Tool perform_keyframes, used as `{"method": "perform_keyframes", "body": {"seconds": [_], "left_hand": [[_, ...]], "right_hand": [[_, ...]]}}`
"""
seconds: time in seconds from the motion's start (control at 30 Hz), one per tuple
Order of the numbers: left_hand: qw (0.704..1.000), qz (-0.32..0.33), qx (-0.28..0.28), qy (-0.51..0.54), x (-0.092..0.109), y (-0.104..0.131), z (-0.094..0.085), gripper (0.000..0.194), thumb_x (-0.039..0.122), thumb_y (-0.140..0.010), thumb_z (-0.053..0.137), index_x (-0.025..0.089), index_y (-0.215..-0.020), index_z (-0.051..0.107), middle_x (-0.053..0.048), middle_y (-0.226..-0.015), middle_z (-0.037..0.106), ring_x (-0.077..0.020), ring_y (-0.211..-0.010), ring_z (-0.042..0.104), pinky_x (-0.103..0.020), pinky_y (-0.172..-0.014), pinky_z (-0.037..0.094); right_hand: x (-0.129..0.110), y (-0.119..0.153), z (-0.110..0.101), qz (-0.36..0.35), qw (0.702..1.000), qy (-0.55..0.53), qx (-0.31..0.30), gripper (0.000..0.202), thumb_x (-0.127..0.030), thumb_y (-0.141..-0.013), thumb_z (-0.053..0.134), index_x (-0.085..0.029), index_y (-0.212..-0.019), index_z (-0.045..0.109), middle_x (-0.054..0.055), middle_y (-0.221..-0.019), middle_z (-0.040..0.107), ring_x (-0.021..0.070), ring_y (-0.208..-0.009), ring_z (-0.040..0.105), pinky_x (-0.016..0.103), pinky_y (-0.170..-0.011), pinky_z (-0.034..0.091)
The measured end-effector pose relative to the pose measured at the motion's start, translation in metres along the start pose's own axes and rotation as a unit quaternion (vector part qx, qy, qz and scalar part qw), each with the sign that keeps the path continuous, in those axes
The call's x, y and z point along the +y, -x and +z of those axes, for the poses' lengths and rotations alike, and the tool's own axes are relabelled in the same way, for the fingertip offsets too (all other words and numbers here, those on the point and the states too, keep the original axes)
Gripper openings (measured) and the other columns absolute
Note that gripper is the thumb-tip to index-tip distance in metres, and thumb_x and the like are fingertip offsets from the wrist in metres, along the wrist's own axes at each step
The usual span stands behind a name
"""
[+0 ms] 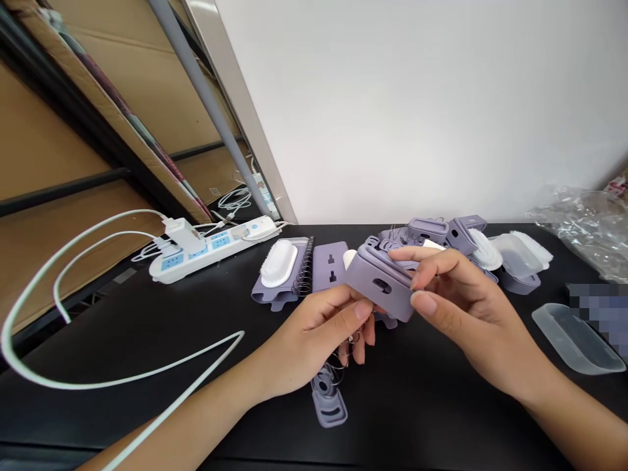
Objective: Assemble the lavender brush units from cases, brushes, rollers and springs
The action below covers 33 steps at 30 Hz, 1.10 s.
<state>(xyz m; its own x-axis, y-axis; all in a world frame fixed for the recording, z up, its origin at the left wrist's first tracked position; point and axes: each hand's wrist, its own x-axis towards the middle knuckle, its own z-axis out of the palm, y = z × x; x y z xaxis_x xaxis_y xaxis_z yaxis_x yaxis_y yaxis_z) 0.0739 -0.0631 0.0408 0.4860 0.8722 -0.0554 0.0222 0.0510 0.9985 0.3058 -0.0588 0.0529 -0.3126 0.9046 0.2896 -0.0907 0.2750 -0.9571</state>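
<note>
Holding a purple casing above the surface, nearer its far edge, the left hand pinches the lower side. The right hand's thumb and forefinger nearly close at one end, another finger over the top. Light, opposed pressure would steady it, clear of the slotted piece below.

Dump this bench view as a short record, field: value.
left hand: grips purple housing by its lower edge
right hand: fingertips at the housing's right end; grip unclear
below left hand: slotted purple piece
behind, left of housing: white-bristled brush, black coil
far left: white power strip, cables attached
right: translucent tray, crumpled clear plastic
surface: black table
</note>
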Motion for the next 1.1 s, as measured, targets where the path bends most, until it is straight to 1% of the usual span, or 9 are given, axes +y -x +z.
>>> {"method": "perform_keyframes", "body": {"seconds": [0.07,0.13,0.23,0.3,0.37,0.53,0.73,0.97,1.1], "left_hand": [[1.000,-0.002,-0.008,-0.004,-0.0009,0.0003,0.0007,0.044,0.059,-0.103,0.062,0.018,-0.088,0.064,-0.001,-0.082,0.066,-0.0123,-0.063,0.064,-0.025,-0.057,0.047],[1.000,0.004,-0.009,-0.007,-0.0012,0.0001,0.0007,0.043,0.059,-0.103,0.062,0.018,-0.088,0.063,0.000,-0.080,0.065,-0.0111,-0.062,0.061,-0.025,-0.058,0.046],[1.000,0.009,-0.001,-0.016,-0.0005,-0.0004,0.0004,0.041,0.056,-0.104,0.061,0.018,-0.089,0.063,0.001,-0.078,0.063,-0.0105,-0.061,0.059,-0.025,-0.058,0.044],[1.000,0.011,0.005,-0.025,0.0001,-0.0005,0.0001,0.041,0.055,-0.105,0.060,0.018,-0.087,0.062,0.001,-0.077,0.062,-0.0103,-0.061,0.057,-0.025,-0.058,0.043],[0.999,0.017,0.008,-0.032,0.0003,-0.0005,-0.0002,0.041,0.054,-0.105,0.059,0.018,-0.087,0.063,0.001,-0.076,0.061,-0.0103,-0.061,0.056,-0.025,-0.058,0.042],[0.998,0.034,0.010,-0.049,-0.0012,-0.0007,-0.0020,0.037,0.052,-0.108,0.055,0.018,-0.102,0.068,0.003,-0.075,0.058,-0.0103,-0.060,0.056,-0.025,-0.058,0.043],[0.997,0.027,0.019,-0.065,-0.0014,0.0003,-0.0027,0.036,0.050,-0.108,0.054,0.018,-0.099,0.067,0.003,-0.075,0.058,-0.0098,-0.062,0.057,-0.024,-0.059,0.043],[0.997,0.041,0.023,-0.068,0.0016,0.0006,-0.0005,0.033,0.046,-0.108,0.052,0.018,-0.093,0.064,0.004,-0.074,0.057,-0.0098,-0.061,0.055,-0.023,-0.059,0.045],[0.996,0.051,0.025,-0.066,0.0013,0.0006,-0.0011,0.035,0.046,-0.107,0.054,0.019,-0.087,0.062,0.003,-0.074,0.057,-0.0104,-0.062,0.056,-0.024,-0.059,0.045]], "right_hand": [[0.0011,-0.0020,0.0010,0.014,1.000,-0.010,0.009,0.018,-0.040,-0.095,0.081,-0.029,-0.092,0.066,0.003,-0.140,0.071,0.0240,-0.117,0.074,0.037,-0.091,0.065],[0.0034,-0.0036,0.0013,0.025,0.999,-0.022,0.002,0.016,-0.038,-0.095,0.082,-0.033,-0.103,0.069,0.002,-0.139,0.073,0.0244,-0.121,0.074,0.037,-0.092,0.065],[0.0058,-0.0051,0.0012,0.036,0.999,-0.028,-0.008,0.032,-0.037,-0.095,0.082,-0.040,-0.124,0.070,0.002,-0.140,0.074,0.0247,-0.131,0.070,0.038,-0.099,0.065],[0.0052,-0.0056,0.0014,0.045,0.998,-0.027,-0.017,0.034,-0.037,-0.096,0.081,-0.039,-0.128,0.071,0.002,-0.141,0.074,0.0235,-0.134,0.069,0.038,-0.105,0.062],[0.0030,-0.0060,0.0018,0.052,0.998,-0.023,-0.034,0.032,-0.036,-0.097,0.080,-0.038,-0.128,0.074,0.001,-0.141,0.075,0.0219,-0.133,0.070,0.037,-0.109,0.060],[-0.0014,-0.0074,0.0027,0.067,0.997,-0.012,-0.044,0.028,-0.034,-0.098,0.078,-0.035,-0.126,0.077,0.000,-0.136,0.078,0.0212,-0.126,0.074,0.034,-0.107,0.062],[0.0009,-0.0067,0.0034,0.056,0.998,0.002,-0.032,0.031,-0.036,-0.097,0.079,-0.036,-0.128,0.079,0.001,-0.133,0.080,0.0236,-0.124,0.076,0.035,-0.106,0.062],[0.0034,-0.0057,0.0040,0.049,0.998,0.009,-0.030,0.030,-0.036,-0.097,0.080,-0.042,-0.126,0.079,-0.003,-0.133,0.080,0.0219,-0.125,0.075,0.034,-0.107,0.062],[0.0054,-0.0041,0.0088,0.049,0.998,0.016,-0.025,0.032,-0.036,-0.095,0.081,-0.039,-0.128,0.079,-0.001,-0.132,0.080,0.0239,-0.123,0.076,0.039,-0.109,0.061]]}}
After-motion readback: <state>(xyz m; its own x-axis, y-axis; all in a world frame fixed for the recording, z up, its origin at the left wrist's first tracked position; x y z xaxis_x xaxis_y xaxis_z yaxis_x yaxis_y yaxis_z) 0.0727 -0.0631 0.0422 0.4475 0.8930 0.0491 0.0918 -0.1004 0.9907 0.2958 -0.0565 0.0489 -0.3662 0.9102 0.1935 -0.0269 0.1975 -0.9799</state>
